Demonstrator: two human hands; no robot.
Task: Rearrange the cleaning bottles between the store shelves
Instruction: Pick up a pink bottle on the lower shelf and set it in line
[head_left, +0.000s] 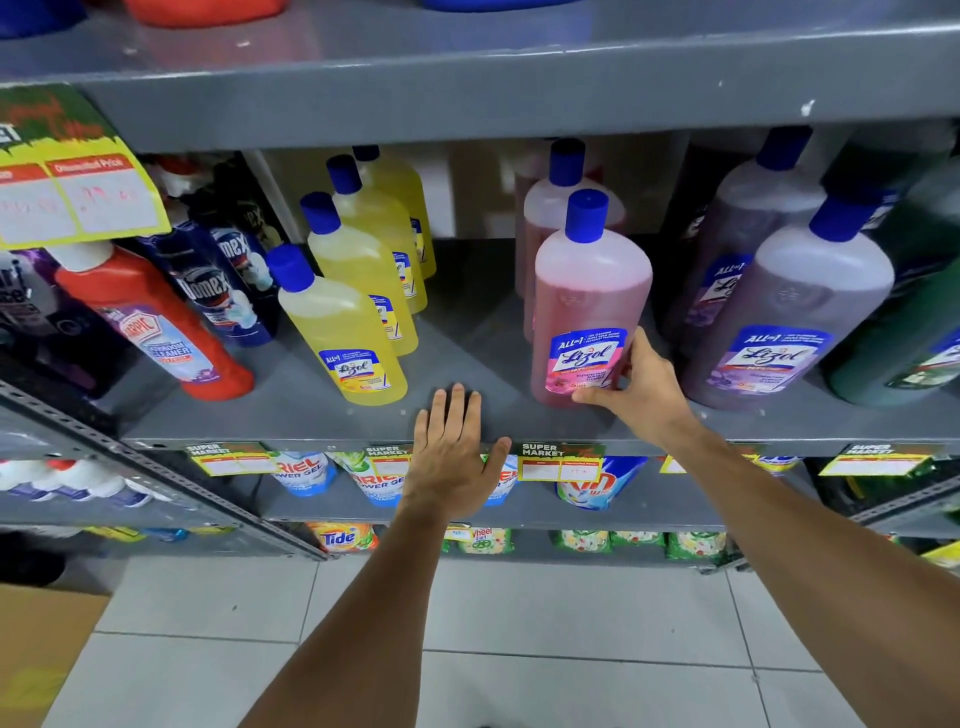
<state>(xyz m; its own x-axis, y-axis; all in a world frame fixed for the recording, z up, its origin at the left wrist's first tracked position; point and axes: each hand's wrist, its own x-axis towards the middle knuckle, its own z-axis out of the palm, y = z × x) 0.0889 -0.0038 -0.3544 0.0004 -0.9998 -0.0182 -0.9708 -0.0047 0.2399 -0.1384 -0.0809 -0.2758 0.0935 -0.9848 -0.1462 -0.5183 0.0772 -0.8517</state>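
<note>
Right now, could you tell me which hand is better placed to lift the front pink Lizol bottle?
Right. The right hand already wraps the lower side of the pink Lizol bottle, while the left hand lies flat on the shelf edge, apart from it.

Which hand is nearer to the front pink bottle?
The right. The right hand has its grip on the pink bottle at the label, low on its right side. The left hand lies flat on the shelf edge, apart from the bottle, to its lower left.
</note>
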